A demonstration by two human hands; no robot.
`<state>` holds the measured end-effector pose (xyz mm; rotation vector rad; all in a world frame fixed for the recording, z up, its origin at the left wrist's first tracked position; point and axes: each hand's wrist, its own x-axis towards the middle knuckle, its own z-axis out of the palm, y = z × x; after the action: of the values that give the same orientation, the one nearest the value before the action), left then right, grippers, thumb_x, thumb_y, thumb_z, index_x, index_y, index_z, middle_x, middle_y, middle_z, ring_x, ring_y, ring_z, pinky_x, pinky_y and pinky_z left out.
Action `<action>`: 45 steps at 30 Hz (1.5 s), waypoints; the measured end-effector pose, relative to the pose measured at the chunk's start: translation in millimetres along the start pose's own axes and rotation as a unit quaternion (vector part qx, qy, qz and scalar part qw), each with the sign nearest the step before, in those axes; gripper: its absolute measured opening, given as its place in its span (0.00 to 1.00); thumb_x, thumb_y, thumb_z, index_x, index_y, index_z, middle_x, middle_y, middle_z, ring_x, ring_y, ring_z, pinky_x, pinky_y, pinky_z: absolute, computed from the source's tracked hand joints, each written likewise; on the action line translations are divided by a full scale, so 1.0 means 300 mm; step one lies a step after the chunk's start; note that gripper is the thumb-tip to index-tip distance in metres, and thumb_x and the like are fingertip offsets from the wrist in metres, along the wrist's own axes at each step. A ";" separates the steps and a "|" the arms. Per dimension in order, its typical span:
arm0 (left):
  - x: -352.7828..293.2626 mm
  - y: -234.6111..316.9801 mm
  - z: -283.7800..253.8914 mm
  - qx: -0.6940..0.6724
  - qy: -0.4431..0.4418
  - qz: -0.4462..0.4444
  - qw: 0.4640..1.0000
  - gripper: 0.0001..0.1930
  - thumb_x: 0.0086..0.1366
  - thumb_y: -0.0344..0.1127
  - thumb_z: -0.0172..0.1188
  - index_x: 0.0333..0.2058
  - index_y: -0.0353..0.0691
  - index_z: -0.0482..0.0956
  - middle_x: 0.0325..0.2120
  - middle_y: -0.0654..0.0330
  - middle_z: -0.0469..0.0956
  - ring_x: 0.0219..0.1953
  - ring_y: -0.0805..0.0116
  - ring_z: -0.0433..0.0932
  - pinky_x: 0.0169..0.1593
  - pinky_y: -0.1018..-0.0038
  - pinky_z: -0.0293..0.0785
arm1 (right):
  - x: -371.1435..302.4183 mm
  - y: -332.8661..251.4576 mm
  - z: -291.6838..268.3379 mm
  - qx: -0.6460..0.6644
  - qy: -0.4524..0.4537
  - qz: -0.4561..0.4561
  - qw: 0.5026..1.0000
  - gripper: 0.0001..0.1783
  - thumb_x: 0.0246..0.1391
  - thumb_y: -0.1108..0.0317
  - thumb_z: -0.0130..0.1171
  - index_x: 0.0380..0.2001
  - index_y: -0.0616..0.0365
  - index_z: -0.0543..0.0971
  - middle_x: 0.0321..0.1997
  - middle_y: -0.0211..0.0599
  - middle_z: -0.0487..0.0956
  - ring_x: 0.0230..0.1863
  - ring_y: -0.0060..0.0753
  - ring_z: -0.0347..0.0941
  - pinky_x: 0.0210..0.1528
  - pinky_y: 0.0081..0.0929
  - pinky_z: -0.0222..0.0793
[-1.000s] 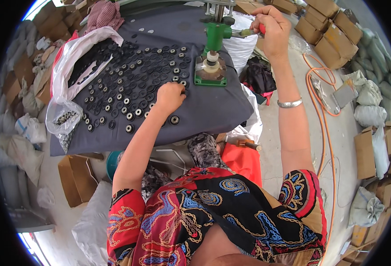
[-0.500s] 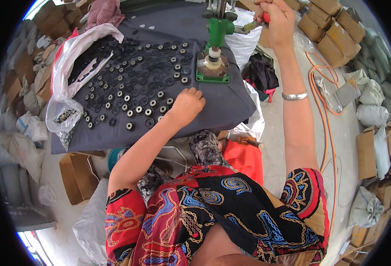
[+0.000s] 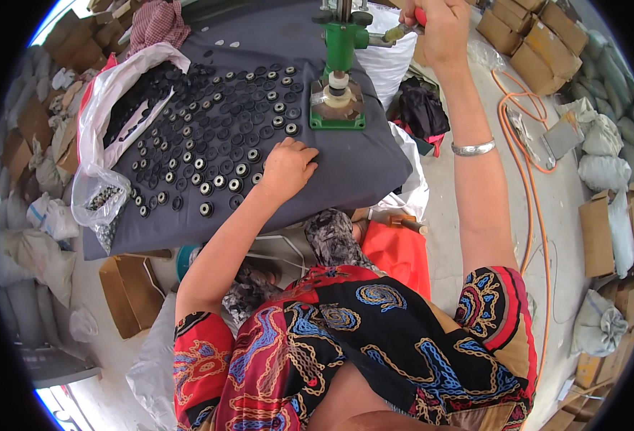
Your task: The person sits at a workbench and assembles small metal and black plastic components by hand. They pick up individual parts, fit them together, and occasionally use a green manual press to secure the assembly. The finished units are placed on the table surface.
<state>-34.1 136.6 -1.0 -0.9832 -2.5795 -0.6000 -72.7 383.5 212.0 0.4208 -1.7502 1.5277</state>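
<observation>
My right hand (image 3: 443, 36) is raised at the upper right, wrapped round the red grip (image 3: 421, 16) of a lever on a green hand press (image 3: 340, 43). The press's plunger is down on a pale round piece (image 3: 336, 97) over the base. My left hand (image 3: 288, 170) rests on the dark cloth, left of the press and beside the nearest loose parts. Its fingers are curled in; anything inside them is hidden. Many black rings and small wheels (image 3: 241, 170) lie spread to its left, several with silver bearing-like centres.
A white sack (image 3: 100, 108) of black parts lies open on the dark cloth-covered table (image 3: 374, 161). At its near end is a clear bag (image 3: 101, 205) of small metal pieces. Cardboard boxes (image 3: 543, 61), full sacks and an orange hose (image 3: 529, 179) surround the table.
My left hand has shifted a little left, nearer the spread parts. My right hand stays on the lever grip. The whole view has moved slightly.
</observation>
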 end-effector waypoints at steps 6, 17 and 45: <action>0.076 -0.118 -0.011 0.011 0.149 -0.073 0.986 0.13 0.51 0.31 0.64 0.37 0.39 0.83 0.34 0.56 0.81 0.38 0.55 0.76 0.43 0.63 0.73 | 0.012 0.040 -0.009 0.084 -0.018 0.017 0.996 0.07 0.49 0.71 0.51 0.24 0.62 0.78 0.14 0.29 0.71 0.14 0.17 0.65 0.17 0.16 0.58; 0.088 -0.137 0.022 0.117 0.075 -0.063 0.988 0.13 0.54 0.33 0.63 0.39 0.41 0.83 0.37 0.59 0.81 0.38 0.59 0.74 0.44 0.65 0.72 | 0.005 0.038 -0.002 0.080 -0.005 -0.003 0.997 0.07 0.50 0.71 0.51 0.24 0.61 0.78 0.14 0.29 0.71 0.15 0.16 0.65 0.17 0.15 0.58; 0.074 -0.156 0.057 -0.022 0.135 -0.087 0.987 0.14 0.47 0.30 0.68 0.35 0.36 0.84 0.29 0.55 0.81 0.33 0.58 0.77 0.40 0.66 0.74 | 0.038 0.035 0.000 0.110 -0.047 -0.003 0.993 0.09 0.49 0.73 0.50 0.26 0.67 0.78 0.16 0.32 0.72 0.19 0.20 0.68 0.22 0.20 0.64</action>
<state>-84.5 125.5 -18.9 -0.6422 -2.4322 -0.7801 -87.3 388.5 212.9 0.6173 -1.6546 1.7293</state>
